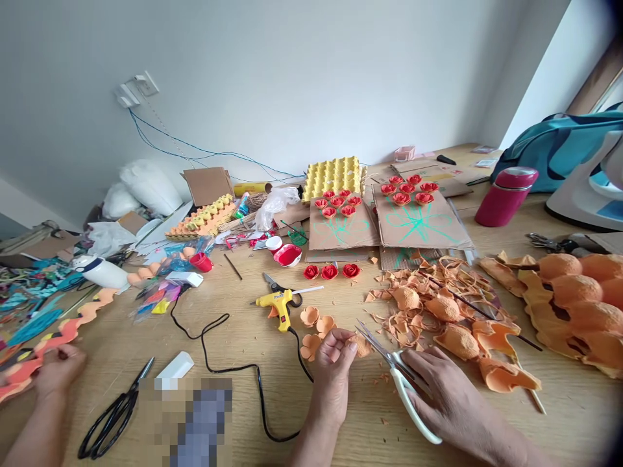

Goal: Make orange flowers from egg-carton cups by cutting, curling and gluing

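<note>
My left hand (331,373) pinches an orange egg-carton cup (362,346) between thumb and fingers. My right hand (445,395) is wrapped round the handles of white-handled scissors (402,383). Their slightly parted blades reach over the cup, close to my left fingertips; whether they touch it I cannot tell. Several cut orange petal cups (325,325) lie just beyond my left hand. Right of the scissors spreads a pile of orange carton scraps (413,322), with whole cups among them.
A yellow glue gun (277,307) stands mid-table, its black cord looping forward. Three red paper roses (329,272) sit before cardboard panels (343,237) bearing roses. Another person's hand (61,370) holds an orange carton strip at left, near black scissors (114,415). Egg cartons (577,292) lie right.
</note>
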`<state>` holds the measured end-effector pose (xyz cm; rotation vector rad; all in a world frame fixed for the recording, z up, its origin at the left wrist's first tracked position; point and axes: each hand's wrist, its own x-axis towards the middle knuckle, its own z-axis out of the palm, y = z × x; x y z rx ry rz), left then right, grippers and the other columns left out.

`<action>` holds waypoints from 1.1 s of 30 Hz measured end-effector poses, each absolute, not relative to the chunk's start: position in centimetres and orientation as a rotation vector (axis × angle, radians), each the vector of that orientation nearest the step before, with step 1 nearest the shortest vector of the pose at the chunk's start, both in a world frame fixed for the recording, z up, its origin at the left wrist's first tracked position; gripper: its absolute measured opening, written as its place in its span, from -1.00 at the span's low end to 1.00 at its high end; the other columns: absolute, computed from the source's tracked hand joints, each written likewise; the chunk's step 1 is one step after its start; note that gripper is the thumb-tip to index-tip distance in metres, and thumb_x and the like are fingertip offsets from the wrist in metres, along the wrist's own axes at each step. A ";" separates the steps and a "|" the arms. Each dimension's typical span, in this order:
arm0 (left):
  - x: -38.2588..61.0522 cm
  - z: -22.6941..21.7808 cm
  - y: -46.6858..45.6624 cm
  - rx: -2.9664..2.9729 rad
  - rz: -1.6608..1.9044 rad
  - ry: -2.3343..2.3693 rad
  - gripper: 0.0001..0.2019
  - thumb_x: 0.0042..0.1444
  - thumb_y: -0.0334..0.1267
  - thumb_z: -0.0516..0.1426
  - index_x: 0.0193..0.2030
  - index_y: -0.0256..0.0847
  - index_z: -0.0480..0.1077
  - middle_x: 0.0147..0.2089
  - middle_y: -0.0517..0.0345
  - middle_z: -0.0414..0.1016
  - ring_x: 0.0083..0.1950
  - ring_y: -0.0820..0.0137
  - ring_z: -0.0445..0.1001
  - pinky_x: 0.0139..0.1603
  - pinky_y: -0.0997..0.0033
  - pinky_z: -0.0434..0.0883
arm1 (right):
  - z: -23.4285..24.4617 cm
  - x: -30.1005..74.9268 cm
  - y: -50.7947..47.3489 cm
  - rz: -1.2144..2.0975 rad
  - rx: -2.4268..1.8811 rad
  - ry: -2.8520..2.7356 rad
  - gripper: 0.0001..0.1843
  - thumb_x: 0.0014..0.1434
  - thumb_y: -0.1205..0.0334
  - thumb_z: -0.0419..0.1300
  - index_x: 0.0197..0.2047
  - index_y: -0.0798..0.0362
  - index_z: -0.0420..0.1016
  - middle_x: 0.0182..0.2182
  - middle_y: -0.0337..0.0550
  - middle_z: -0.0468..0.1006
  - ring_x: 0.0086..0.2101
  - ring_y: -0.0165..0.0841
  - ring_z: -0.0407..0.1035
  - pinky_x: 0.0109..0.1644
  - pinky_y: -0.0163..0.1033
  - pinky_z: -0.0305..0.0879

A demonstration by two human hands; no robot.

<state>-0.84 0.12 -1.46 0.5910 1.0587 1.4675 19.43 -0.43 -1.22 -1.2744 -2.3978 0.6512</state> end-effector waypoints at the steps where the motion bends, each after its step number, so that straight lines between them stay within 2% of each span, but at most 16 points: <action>1: -0.9 -1.5 0.1 0.591 1.475 1.063 -0.70 -0.14 -0.14 0.47 -0.34 -0.21 0.54 -0.33 0.18 0.50 -0.25 0.42 0.42 -0.13 0.45 0.37 | -1.3 19.4 -0.4 0.621 -1.279 -2.416 -0.83 0.33 0.21 0.09 -0.33 0.00 0.32 -0.41 -0.17 0.46 -0.42 -0.28 0.29 -0.22 -0.10 0.22; 6: -0.8 -1.4 0.2 0.594 1.490 1.074 -0.71 -0.14 -0.14 0.47 -0.34 -0.20 0.54 -0.32 0.16 0.52 -0.19 0.36 0.49 -0.10 0.41 0.39 | -1.1 19.5 -0.5 0.580 -1.288 -2.438 -0.91 0.29 0.23 0.15 -0.28 0.01 0.36 -0.39 -0.16 0.47 -0.39 -0.25 0.32 -0.20 -0.08 0.20; 14: -0.6 -0.6 0.0 0.612 1.469 1.063 -0.73 -0.14 -0.20 0.47 -0.36 -0.21 0.53 -0.35 0.20 0.51 -0.27 0.43 0.43 -0.18 0.46 0.37 | -0.7 19.4 -0.6 0.580 -1.279 -2.445 -0.90 0.29 0.23 0.14 -0.29 0.02 0.36 -0.38 -0.16 0.47 -0.39 -0.24 0.33 -0.19 -0.08 0.19; 19: -0.3 -0.7 -0.3 0.618 1.428 1.032 -0.73 -0.14 -0.20 0.46 -0.36 -0.22 0.52 -0.34 0.19 0.54 -0.25 0.41 0.45 -0.13 0.44 0.37 | -0.7 19.4 -0.6 0.573 -1.265 -2.470 -0.93 0.28 0.23 0.16 -0.27 0.01 0.36 -0.37 -0.16 0.46 -0.37 -0.23 0.33 -0.18 -0.08 0.18; 25: -0.1 -0.7 -0.4 0.639 1.366 0.975 -0.73 -0.10 -0.19 0.45 -0.35 -0.22 0.50 -0.29 0.09 0.60 -0.18 0.31 0.51 0.00 0.30 0.39 | -0.6 19.3 -0.6 0.572 -1.240 -2.455 -0.94 0.28 0.23 0.17 -0.25 0.00 0.35 -0.35 -0.15 0.45 -0.36 -0.23 0.32 -0.17 -0.08 0.18; 33: -0.1 -0.3 -0.6 0.698 1.309 0.927 -0.79 -0.03 -0.20 0.43 -0.34 -0.23 0.57 -0.29 0.08 0.62 -0.19 0.30 0.51 0.00 0.31 0.38 | -0.2 19.2 -0.7 0.566 -1.192 -2.428 -0.92 0.27 0.22 0.18 -0.21 0.03 0.36 -0.33 -0.13 0.45 -0.33 -0.20 0.34 -0.16 -0.08 0.18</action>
